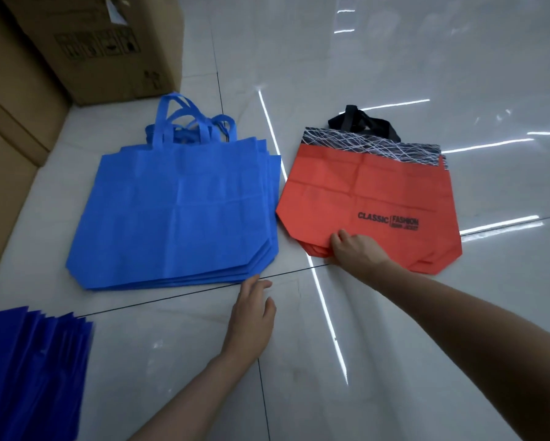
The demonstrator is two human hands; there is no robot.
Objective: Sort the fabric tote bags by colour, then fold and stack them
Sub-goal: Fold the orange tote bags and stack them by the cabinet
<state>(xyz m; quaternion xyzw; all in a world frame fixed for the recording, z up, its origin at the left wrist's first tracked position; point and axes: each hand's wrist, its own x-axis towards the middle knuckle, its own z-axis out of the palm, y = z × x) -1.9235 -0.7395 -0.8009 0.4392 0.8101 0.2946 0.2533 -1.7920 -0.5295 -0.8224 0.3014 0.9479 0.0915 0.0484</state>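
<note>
On red bag point(362, 186), right hand point(354, 249) (outstretched, pinching)

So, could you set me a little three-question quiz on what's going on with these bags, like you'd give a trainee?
1. True or false: the left hand grips the stack of blue bags.
2. Which part of the orange bag does the right hand pinch? A) the handles B) the bottom edge C) the patterned top band
3. Fill in: the orange bag's handles are ____ in colour.
Key: 1 false, it is open beside the stack's near corner; 2 B; 3 black.
</note>
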